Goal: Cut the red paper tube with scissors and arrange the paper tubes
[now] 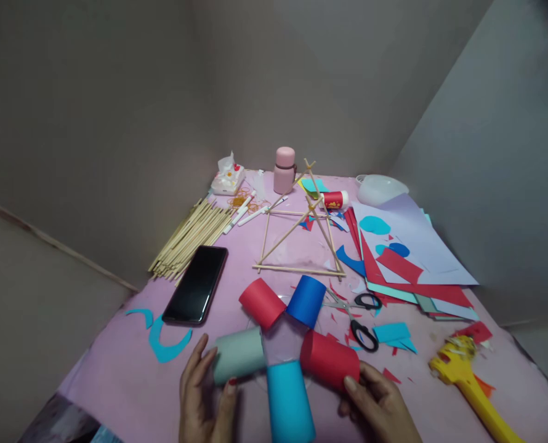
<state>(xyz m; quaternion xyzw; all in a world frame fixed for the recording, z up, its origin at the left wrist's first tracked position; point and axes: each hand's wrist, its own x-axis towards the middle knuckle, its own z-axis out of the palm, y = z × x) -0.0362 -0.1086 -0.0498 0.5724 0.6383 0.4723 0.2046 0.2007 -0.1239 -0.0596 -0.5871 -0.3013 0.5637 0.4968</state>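
Pink table cover (130,375) fills a corner between plain grey walls, littered with craft scraps.

Head view, hands and tubes: five paper tubes sit in a ring near the front edge, ends meeting around a clear middle. Left hand (204,394) lies against the grey-green tube (237,354), thumb at its lower edge, fingers spread along its outer end; the grip is loose, a touch more than a clasp. Right hand (379,403) rests its thumb on the near end of the red tube (330,360), fingers curled under; it steadies rather than clamps. Between the two hands, pointing toward the viewer, lies the light blue tube (290,403), touching neither hand as far as I can tell. Farther back sit a second red tube (262,301) and a dark blue tube (306,300), side by side, clear of both hands.

Look of the tubes: rolled coloured paper, matte, short and open-ended, roughly alike in size.

Surroundings: black phone (195,284) left of the ring, with a bundle of wooden sticks (191,237) behind it. A stick frame (302,234) stands upright mid-table. Scissors (359,317) lie just right of the dark blue tube. Yellow tool (472,381) at the right front. Paper sheets (412,246) stacked at the right; pink bottle (284,169) at the back.
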